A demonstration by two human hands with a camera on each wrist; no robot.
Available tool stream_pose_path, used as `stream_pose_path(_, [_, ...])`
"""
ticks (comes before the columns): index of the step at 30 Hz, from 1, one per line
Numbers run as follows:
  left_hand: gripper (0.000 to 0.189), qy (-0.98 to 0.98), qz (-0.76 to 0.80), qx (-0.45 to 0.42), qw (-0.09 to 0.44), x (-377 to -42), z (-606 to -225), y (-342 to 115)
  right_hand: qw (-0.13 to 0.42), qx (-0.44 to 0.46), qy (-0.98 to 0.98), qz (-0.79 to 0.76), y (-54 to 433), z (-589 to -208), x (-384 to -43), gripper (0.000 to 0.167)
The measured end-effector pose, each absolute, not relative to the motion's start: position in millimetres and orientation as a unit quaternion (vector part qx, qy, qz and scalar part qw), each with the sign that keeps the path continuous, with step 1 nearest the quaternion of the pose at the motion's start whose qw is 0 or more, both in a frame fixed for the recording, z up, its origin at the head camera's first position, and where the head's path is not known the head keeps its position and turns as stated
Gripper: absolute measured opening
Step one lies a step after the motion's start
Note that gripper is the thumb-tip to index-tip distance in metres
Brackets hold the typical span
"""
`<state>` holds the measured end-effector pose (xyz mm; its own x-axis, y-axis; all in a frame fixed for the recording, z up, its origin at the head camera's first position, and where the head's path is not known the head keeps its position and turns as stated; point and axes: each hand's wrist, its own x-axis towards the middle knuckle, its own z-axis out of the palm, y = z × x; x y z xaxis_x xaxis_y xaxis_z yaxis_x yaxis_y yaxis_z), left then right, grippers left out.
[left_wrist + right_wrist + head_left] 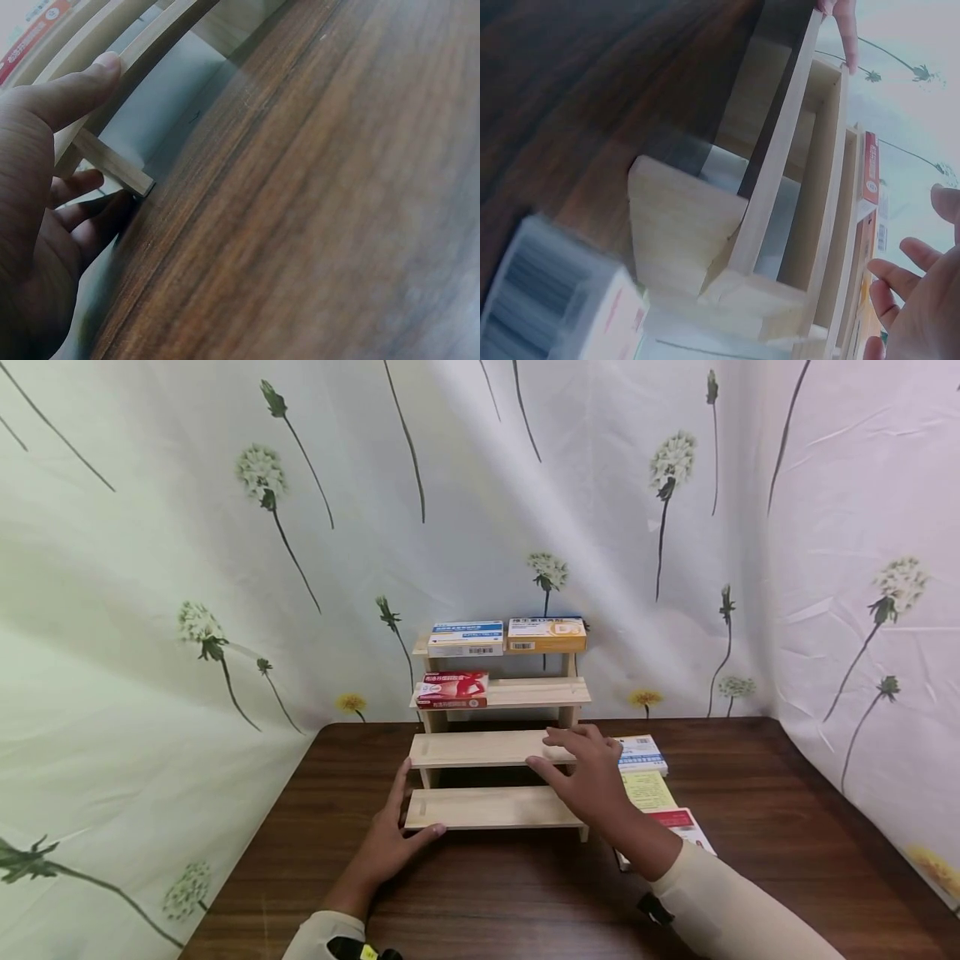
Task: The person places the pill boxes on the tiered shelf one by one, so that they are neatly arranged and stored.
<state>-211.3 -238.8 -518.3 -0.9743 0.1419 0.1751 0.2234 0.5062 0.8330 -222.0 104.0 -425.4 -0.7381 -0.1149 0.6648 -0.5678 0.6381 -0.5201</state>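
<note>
A pale wooden stepped rack (495,808) stands on the brown table. My left hand (388,847) holds its lower left end, the thumb on the front edge of the lowest step and the fingers round the side by the leg (116,163). Over the right part of the rack hangs my right hand (596,777), fingers spread and slightly bent, holding nothing. On the top step lie a blue-and-white medicine box (466,639) and an orange-and-white medicine box (547,635). A red medicine box (452,690) sits at the left of the step below.
Right of the rack, a row of medicine boxes lies on the table (480,902): a blue-and-white box (642,753), a yellow box (648,791) and a red-and-white box (693,833), partly behind my right forearm. A flower-printed curtain (480,543) surrounds the table's back and sides.
</note>
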Motion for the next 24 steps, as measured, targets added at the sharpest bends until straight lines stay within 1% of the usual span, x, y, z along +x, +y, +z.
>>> stream_pose_path(5, [0.121,-0.866,-0.487,-0.106,0.046,-211,-517,-238,0.306,0.205,-0.849,0.380,118,-424,-212,0.038])
stream_pose_path(16, [0.120,-0.869,-0.483,-0.101,0.041,-212,-517,-239,0.263,0.216,-0.861,0.379,154,-440,-206,0.042])
stream_pose_path(24, [0.119,-0.868,-0.486,-0.099,0.038,-209,-515,-237,0.225,0.201,-0.871,0.388,186,-445,-199,0.046])
